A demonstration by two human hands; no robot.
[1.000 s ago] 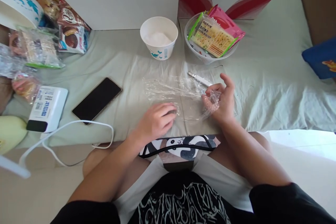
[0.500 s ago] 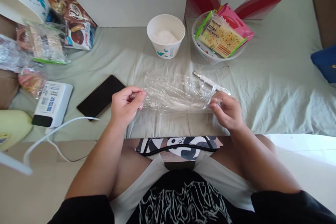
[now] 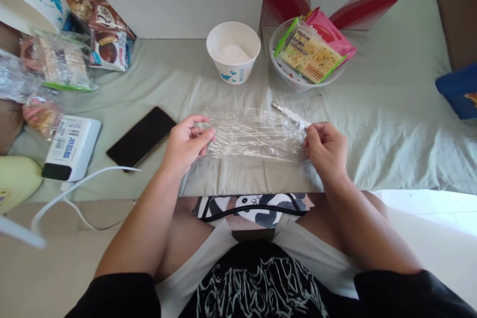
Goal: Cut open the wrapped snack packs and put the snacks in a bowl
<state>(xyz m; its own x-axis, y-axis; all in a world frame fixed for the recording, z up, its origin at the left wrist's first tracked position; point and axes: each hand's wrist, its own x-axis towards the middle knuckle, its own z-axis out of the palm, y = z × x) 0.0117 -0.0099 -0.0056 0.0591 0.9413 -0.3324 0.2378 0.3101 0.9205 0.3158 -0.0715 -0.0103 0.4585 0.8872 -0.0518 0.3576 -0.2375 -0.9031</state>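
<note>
Both hands have drawn slightly closer together and higher since half a second ago, and the sheet between them now sits flatter and more evenly stretched. Left hand (image 3: 186, 144): thumb and forefinger pressed together on the left edge of the plastic wrap (image 3: 257, 134), remaining fingers curled underneath. Right hand (image 3: 326, 149): fingertips pinching the right edge, knuckles facing up, the grip point partly hidden by the film's own folds. The wrap hangs just above the pale green cloth (image 3: 372, 124), wrinkled along its length, with several creases running side to side.

Assessment: the step in hand appears to be spreading the film taut. To do it well, tension should stay equal at both ends; a harder pull from one side would likely bunch the wrinkles further or let the film cling to itself. Lowering both edges together would keep it flat.

Beyond the sheet, a small white knife (image 3: 290, 114) lies touching or just under its far right corner. Further back stand a paper cup of white powder (image 3: 233, 52) and a clear bowl (image 3: 283, 72) holding cracker packets (image 3: 309, 52). A phone (image 3: 140, 136) lies to the left, apart from the wrap.
</note>
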